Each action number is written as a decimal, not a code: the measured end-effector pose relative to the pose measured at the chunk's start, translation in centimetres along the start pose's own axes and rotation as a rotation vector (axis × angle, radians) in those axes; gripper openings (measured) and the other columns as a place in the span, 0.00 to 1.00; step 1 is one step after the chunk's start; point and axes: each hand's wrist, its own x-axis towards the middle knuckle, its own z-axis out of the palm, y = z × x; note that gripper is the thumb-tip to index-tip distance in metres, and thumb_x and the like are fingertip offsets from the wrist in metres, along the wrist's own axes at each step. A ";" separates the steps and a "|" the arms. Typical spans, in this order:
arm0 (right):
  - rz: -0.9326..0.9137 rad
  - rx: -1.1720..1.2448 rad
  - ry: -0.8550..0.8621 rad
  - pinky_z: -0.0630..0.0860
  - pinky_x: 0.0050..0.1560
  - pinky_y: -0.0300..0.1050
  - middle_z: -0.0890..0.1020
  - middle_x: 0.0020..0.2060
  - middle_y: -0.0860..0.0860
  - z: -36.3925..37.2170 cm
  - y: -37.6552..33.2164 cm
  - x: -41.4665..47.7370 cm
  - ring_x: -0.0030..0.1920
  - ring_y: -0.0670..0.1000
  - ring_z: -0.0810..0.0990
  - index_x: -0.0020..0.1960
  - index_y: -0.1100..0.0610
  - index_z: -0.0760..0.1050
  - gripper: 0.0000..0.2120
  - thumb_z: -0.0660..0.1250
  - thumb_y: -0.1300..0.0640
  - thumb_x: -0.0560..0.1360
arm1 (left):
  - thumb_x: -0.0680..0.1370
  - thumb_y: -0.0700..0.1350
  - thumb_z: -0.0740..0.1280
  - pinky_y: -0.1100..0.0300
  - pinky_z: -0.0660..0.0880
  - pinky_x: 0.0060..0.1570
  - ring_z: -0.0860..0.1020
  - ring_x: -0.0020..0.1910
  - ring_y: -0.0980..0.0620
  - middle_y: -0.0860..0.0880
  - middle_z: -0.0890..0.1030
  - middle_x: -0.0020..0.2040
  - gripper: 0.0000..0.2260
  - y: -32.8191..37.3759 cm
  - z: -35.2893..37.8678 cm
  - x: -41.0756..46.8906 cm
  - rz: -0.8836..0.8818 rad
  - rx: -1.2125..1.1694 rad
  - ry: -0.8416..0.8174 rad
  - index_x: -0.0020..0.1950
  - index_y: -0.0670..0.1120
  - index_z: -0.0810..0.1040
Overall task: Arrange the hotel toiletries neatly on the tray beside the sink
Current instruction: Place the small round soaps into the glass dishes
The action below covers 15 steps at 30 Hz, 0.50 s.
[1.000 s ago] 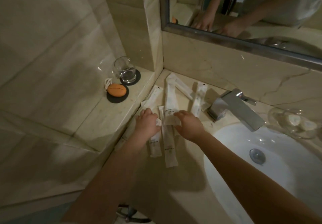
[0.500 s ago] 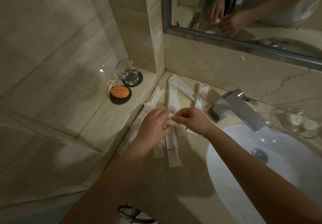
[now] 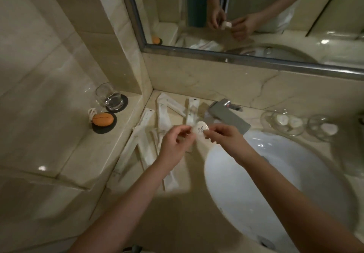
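**Two hands hold a round white packet above the counter beside the sink**

Both hands meet just left of the sink (image 3: 275, 174), lifted above the marble counter (image 3: 177, 223). The left hand (image 3: 175, 144) and right hand (image 3: 224, 136) each pinch an edge of one small round white packet (image 3: 200, 129) between thumb and fingertips. Its flat printed face is turned up toward the camera; being round, it has no clear long axis.

Left of the sink, under the hands, lie long white sachets (image 3: 163, 113). About six can be made out, some overlapping. Most run lengthwise away from the viewer toward the mirror (image 3: 236, 16); one lies slanted across them.

Further left of the sink, a raised ledge carries one drinking glass (image 3: 110, 99) and one orange oval object (image 3: 102, 118), each on a dark coaster. Behind the sink stand one tap (image 3: 226, 115) and two glass dishes (image 3: 283, 122).
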 end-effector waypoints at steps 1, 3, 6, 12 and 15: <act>-0.002 0.014 0.026 0.69 0.36 0.30 0.79 0.34 0.49 -1.1 0.0 -0.8 0.32 0.40 0.74 0.41 0.58 0.80 0.06 0.67 0.58 0.75 | 0.75 0.45 0.67 0.68 0.74 0.47 0.77 0.48 0.56 0.53 0.79 0.48 0.08 1.1 1.3 -0.1 -0.055 -0.100 -0.028 0.54 0.48 0.78; -0.011 -0.007 0.074 0.69 0.36 0.30 0.79 0.34 0.50 -3.4 0.3 -2.4 0.33 0.41 0.74 0.41 0.58 0.80 0.06 0.67 0.57 0.75 | 0.76 0.44 0.66 0.67 0.73 0.44 0.77 0.43 0.57 0.52 0.80 0.43 0.03 3.0 4.1 -0.3 -0.108 -0.226 -0.066 0.47 0.48 0.79; -0.041 -0.091 0.183 0.71 0.40 0.38 0.80 0.35 0.49 -7.2 1.2 -4.6 0.35 0.45 0.75 0.41 0.53 0.80 0.04 0.68 0.55 0.74 | 0.76 0.45 0.66 0.63 0.71 0.40 0.75 0.37 0.56 0.53 0.79 0.37 0.05 5.4 8.2 -0.5 -0.130 -0.261 -0.104 0.40 0.51 0.79; -0.273 -0.658 0.297 0.74 0.42 0.40 0.78 0.52 0.46 -15.5 3.3 -9.7 0.41 0.45 0.76 0.66 0.50 0.72 0.28 0.75 0.54 0.67 | 0.75 0.47 0.68 0.66 0.70 0.39 0.76 0.41 0.55 0.53 0.79 0.38 0.04 9.1 15.6 0.6 -0.085 0.021 -0.396 0.44 0.47 0.79; -0.316 -0.789 0.343 0.76 0.39 0.44 0.81 0.48 0.48 -19.1 4.7 -11.6 0.38 0.46 0.76 0.59 0.53 0.78 0.24 0.77 0.54 0.64 | 0.74 0.46 0.69 0.66 0.70 0.39 0.75 0.37 0.57 0.52 0.78 0.37 0.04 10.7 19.6 0.7 -0.028 0.116 -0.500 0.42 0.46 0.79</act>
